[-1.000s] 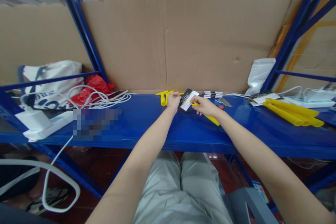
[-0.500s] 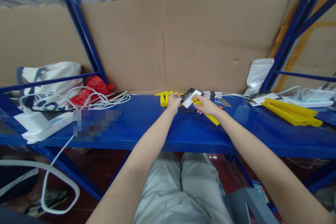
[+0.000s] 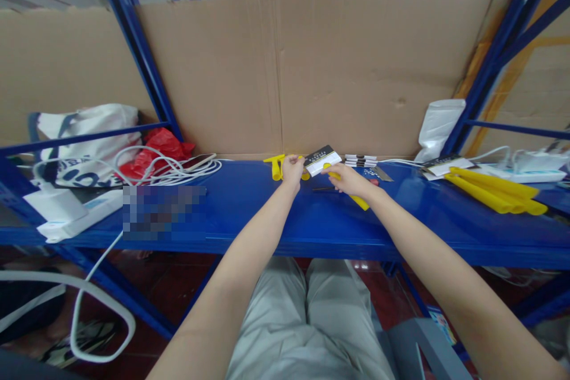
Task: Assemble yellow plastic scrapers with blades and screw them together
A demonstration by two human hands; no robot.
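My left hand pinches the left edge of a black-and-white printed card, held tilted above the blue table. My right hand is closed around a yellow T-shaped handle; its tail sticks out below the palm and its rounded head overlaps the card's lower edge. Beside my left hand stand similar yellow T-shaped handles, partly hidden by the hand. A thin dark rod lies under my hands. Behind my right hand are small white-and-black banded bundles, scattered small bits and a flat grey metal piece.
Long yellow pieces lie at the right beside more printed cards. White cables, a red plastic bag and a power strip occupy the left. Cardboard walls the back; blue posts stand at both sides.
The card has turned flatter and shifted slightly right, showing more of its face. My right hand with the yellow handle has moved slightly, and its head now overlaps the card's lower edge.
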